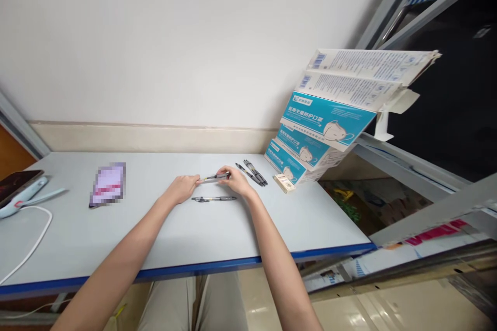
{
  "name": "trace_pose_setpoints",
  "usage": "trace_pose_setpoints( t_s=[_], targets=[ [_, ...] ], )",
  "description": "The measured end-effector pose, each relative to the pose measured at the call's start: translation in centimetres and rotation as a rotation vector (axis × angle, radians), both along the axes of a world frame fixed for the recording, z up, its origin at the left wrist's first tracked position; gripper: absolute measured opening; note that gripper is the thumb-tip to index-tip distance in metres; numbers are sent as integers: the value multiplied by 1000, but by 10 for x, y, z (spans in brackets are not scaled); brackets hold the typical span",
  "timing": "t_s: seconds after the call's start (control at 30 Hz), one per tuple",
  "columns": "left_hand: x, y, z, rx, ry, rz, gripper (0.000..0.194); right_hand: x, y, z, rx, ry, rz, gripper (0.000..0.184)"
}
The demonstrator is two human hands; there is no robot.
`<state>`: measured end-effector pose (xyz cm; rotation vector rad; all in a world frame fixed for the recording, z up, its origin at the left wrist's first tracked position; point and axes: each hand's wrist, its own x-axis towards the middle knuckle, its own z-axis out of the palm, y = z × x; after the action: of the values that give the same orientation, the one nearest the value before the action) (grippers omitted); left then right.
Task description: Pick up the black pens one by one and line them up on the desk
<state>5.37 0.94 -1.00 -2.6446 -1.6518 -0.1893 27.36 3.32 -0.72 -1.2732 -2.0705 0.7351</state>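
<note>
My left hand and my right hand both pinch one grey pen, held level just above the pale table; the left fingers grip its left end, the right fingers its right end. A second pen lies flat on the table right below my hands. Two more dark pens lie side by side just right of my right hand.
Stacked blue-and-white mask boxes lean at the table's right rear, a small tan box at their foot. A blurred pink card lies at the left. At the far left edge sit a phone, a light-blue device and a white cable.
</note>
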Motion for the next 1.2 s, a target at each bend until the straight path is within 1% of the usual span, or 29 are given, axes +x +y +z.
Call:
trace_pose_setpoints(
  t_s=[0.07,0.1,0.17,0.2,0.27,0.33,0.37,0.47,0.53,0.57,0.6,0.63,0.67,0.77,0.8,0.87,0.97,1.07,1.2],
  targets=[
    [0,-1,1,-10,-11,2,37,-1,-1,0,21,54,44,40],
    [1,-1,1,-14,-15,-4,37,-2,-2,0,-11,50,66,39],
    [2,-2,2,-21,-19,-20,37,-2,-3,0,-86,-11,78,30],
    [3,-3,3,-23,-19,-25,37,-2,-3,-1,-92,-41,67,27],
    [3,-3,3,-28,-18,-22,37,-1,-2,-1,-29,-47,50,23],
    [3,-3,3,-28,-16,-16,36,0,0,-2,14,25,72,36],
    [3,-2,3,-25,-14,-16,36,0,0,-3,-7,57,92,40],
    [2,-2,1,-19,-12,-28,36,0,0,-3,-101,25,95,31],
    [2,-2,1,-15,-19,-34,37,-1,0,-3,-56,-51,66,24],
    [2,-2,0,-14,-22,-37,38,-1,0,-3,-12,-77,63,25],
    [2,-2,0,-10,-24,-38,38,-2,0,-3,21,-87,72,32],
    [2,-2,-1,-9,-24,-40,38,-2,-1,-3,30,-83,87,39],
    [2,-2,-1,-8,-23,-40,38,-3,-1,-3,13,-76,105,42],
    [3,-2,-2,-12,-15,-41,37,-5,-3,-2,-74,-96,128,30],
    [3,-2,-2,-15,-14,-39,37,-5,-4,-1,-67,-122,114,26],
    [3,-2,-1,-20,-15,-25,38,-5,-5,2,21,-165,51,20],
    [0,-1,1,-32,-37,14,40,-2,-6,8,148,-155,-23,19],
    [-4,1,3,-52,-77,46,42,5,-5,12,162,-157,-25,20],
    [-12,3,7,-79,-105,60,42,19,-3,15,123,-149,-93,20]
  ],
)
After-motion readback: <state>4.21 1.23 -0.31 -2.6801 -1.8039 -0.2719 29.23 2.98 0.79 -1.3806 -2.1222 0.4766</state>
